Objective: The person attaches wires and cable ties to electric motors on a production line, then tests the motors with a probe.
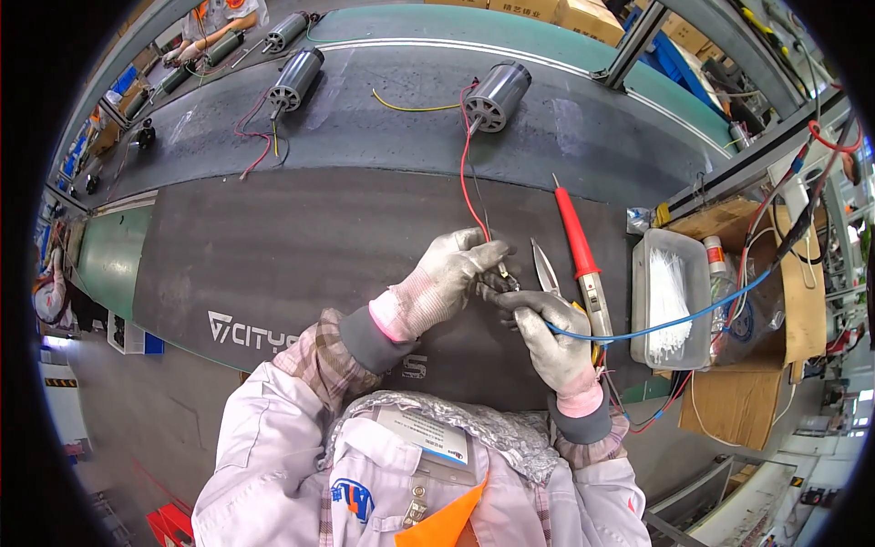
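Note:
My left hand point(447, 275), in a white glove, is closed on the red and black wires point(468, 182) that run down from a silver cylindrical motor point(501, 93). Close beside it, my gloved right hand point(552, 335) pinches the end of a blue cable point(656, 330). A small metal piece point(504, 271) shows between the fingertips of both hands; its exact kind is hard to make out. Just beyond the right hand lie a pointed metal tool point(544, 266), its handle partly hidden, and a soldering iron point(574, 232) with a red sleeve.
A clear plastic box point(643, 273) of white cable ties point(670, 305) stands right of the dark mat point(273, 237), by an open cardboard box point(802, 301). Another motor point(296, 78) with loose wires lies on the belt point(383, 137) at the back left. A co-worker's hands point(187, 50) show far left.

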Motion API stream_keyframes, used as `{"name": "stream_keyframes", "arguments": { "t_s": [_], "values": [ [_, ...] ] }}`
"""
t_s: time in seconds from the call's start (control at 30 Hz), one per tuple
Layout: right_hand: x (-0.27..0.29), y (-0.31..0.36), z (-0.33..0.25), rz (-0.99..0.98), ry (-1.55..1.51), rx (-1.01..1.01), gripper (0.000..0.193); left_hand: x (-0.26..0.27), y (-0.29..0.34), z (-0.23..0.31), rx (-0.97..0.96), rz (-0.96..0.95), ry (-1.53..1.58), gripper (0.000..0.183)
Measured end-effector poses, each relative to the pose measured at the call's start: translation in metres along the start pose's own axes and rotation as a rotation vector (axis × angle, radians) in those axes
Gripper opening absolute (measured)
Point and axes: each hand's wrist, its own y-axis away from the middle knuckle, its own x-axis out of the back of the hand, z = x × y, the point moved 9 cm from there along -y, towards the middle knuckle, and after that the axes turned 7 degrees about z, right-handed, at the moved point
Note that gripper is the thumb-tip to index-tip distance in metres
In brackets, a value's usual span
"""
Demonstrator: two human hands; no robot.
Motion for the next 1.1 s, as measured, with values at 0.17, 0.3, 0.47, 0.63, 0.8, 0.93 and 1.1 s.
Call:
{"name": "stream_keyframes", "arguments": {
  "t_s": [0.17, 0.3, 0.47, 0.63, 0.8, 0.93, 1.1],
  "values": [
    [0.004, 0.000, -0.021, 0.225, 0.142, 0.149, 0.019, -0.007, 0.000, -0.008, -0.046, -0.056, 0.134, 0.033],
    [-0.011, 0.004, -0.013, 0.086, 0.266, 0.168, 0.019, 0.006, -0.008, -0.019, -0.106, -0.016, -0.054, 0.032],
    [0.017, 0.009, -0.035, 0.108, 0.698, 0.279, 0.063, 0.007, 0.001, -0.020, -0.011, -0.028, 0.116, 0.027],
    [0.108, 0.014, 0.081, 0.343, 0.962, -0.062, 0.059, 0.000, 0.004, -0.011, -0.025, -0.071, 0.134, 0.029],
    [0.117, -0.025, 0.095, 0.190, 0.304, -0.279, 0.053, 0.000, 0.008, -0.008, -0.005, -0.052, 0.129, 0.032],
    [0.101, -0.065, 0.085, 0.099, 0.417, -0.203, 0.052, -0.002, 0.009, -0.011, 0.026, -0.042, 0.125, 0.029],
    [0.085, -0.089, 0.106, 0.035, 0.366, -0.125, 0.050, 0.000, 0.007, -0.015, 0.054, -0.033, 0.117, 0.030]
  ]
}}
